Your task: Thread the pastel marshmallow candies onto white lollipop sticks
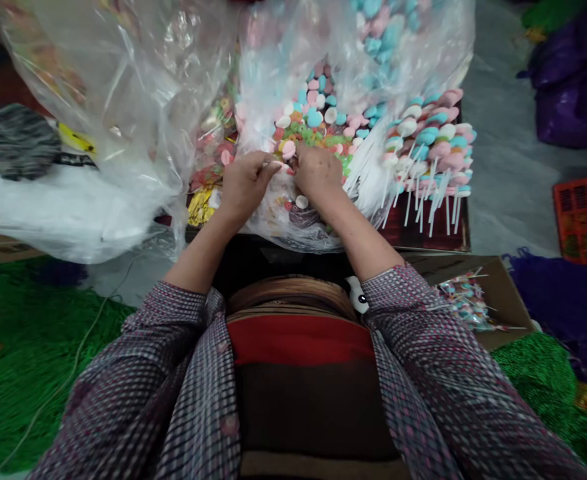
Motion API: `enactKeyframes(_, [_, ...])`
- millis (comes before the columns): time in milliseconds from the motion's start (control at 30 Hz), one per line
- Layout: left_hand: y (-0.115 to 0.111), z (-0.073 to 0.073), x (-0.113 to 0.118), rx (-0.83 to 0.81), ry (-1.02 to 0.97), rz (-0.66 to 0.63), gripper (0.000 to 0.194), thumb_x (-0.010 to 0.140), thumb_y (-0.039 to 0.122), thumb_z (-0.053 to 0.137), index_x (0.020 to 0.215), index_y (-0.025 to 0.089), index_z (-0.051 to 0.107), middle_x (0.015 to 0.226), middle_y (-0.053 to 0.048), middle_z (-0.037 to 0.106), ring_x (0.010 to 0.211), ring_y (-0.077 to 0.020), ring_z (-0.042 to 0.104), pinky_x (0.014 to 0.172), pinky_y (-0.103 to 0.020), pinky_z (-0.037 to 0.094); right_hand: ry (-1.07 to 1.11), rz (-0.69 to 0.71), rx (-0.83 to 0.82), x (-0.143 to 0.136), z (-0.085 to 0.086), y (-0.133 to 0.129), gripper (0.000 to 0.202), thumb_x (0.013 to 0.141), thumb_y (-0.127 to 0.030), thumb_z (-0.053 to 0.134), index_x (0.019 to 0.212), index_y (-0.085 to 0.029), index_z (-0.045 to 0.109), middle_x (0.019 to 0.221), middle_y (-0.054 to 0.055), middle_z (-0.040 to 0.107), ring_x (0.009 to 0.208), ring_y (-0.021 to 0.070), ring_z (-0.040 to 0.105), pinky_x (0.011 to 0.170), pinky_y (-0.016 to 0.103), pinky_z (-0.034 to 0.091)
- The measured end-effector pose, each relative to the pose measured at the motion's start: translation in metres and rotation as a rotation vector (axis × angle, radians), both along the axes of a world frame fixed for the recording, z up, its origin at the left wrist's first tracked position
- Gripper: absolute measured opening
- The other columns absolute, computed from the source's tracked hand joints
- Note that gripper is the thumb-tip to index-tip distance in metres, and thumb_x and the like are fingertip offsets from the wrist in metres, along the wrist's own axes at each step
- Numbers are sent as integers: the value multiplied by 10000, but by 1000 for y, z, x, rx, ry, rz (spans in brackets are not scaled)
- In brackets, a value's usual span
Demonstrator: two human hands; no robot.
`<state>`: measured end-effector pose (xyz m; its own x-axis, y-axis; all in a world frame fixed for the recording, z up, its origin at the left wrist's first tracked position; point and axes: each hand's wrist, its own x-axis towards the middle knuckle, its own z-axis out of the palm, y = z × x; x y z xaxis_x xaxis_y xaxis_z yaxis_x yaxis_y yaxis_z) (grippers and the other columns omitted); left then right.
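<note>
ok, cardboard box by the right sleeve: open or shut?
Open: the cardboard box has stick candies visible inside from above.

I count two hands, one left hand (246,183) and one right hand (318,175), at one table (398,232). There's one pile of sweets on sticks (430,137), well over ten but overlapping; dozens of loose sweets (314,119); one bundle of bare white sticks (370,163), too tight to number; one orange crate (586,217); one cord (78,358).

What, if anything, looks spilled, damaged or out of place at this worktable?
Nothing stands out: the loose candies lie among clear plastic, and the candy skewers are heaped on the right of the table, unevenly angled but not visibly broken.
</note>
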<state>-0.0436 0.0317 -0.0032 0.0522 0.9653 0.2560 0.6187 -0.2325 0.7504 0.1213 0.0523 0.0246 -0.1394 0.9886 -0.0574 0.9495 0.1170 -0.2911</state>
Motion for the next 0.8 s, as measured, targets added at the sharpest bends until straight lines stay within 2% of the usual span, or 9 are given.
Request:
enactKeyframes(100, [-7, -3, -4, -1, -145, 16, 112, 898, 259, 747, 803, 239, 691, 765, 11, 689, 792, -145, 652, 750, -274, 507, -14, -8, 9, 1, -1, 2, 348, 1025, -239, 450, 1267, -170, 691, 1194, 192, 766, 1086, 341, 708, 894, 437, 513])
enactKeyframes(200, [-16, -6, -3, -72, -314, 29, 154, 924, 271, 733, 790, 227, 671, 685, 31, 641, 679, -105, 624, 659, -232, 496, 73, -25, 37, 8, -7, 5, 289, 999, -249, 491, 1160, -177, 719, 1108, 150, 780, 1062, 316, 696, 892, 418, 520])
enactKeyframes(267, [-21, -7, 1, -154, -437, 41, 207, 961, 323, 698, 790, 220, 642, 650, 40, 628, 582, -78, 596, 563, -205, 465, 197, -37, 74, 17, -14, 5, 260, 992, -272, 504, 1059, -161, 729, 1017, 120, 775, 1010, 287, 694, 884, 413, 537])
enactKeyframes(367, [-28, -6, 9, -253, -580, 60, 247, 984, 386, 673, 816, 217, 607, 690, 33, 668, 526, -56, 592, 493, -183, 436, 512, -66, 100, 36, -22, -3, 304, 1012, -350, 486, 987, -147, 711, 875, 56, 729, 875, 215, 682, 818, 390, 569])
enactKeyframes(467, [-32, -1, 21, -332, -673, 24, 224, 993, 385, 658, 854, 219, 603, 767, 14, 717, 570, -54, 629, 513, -178, 451, 855, -116, 0, 51, -23, -20, 352, 1012, -476, 516, 998, -171, 690, 722, -7, 633, 687, 144, 622, 671, 325, 567])
enactKeyframes(567, [-35, 5, 33, -388, -699, -35, 256, 1000, 450, 635, 884, 223, 610, 810, 1, 732, 640, -72, 665, 575, -200, 487, 1086, -163, -153, 59, -19, -39, 390, 933, -599, 640, 954, -211, 666, 588, -60, 480, 512, 95, 477, 511, 259, 496])
enactKeyframes(667, [-38, 9, 42, -401, -706, -84, 330, 998, 541, 603, 888, 230, 611, 790, 2, 699, 683, -98, 678, 626, -234, 513, 1232, -179, -238, 59, -15, -52, 446, 845, -676, 723, 910, -245, 630, 547, -88, 375, 457, 77, 358, 427, 228, 414])
enactKeyframes(800, [-41, 9, 47, -421, -736, -133, 333, 997, 553, 588, 896, 237, 614, 772, -1, 668, 706, -118, 679, 644, -258, 525, 1295, -188, -280, 57, -17, -60, 472, 816, -706, 738, 910, -261, 610, 546, -94, 343, 465, 84, 337, 420, 228, 381])
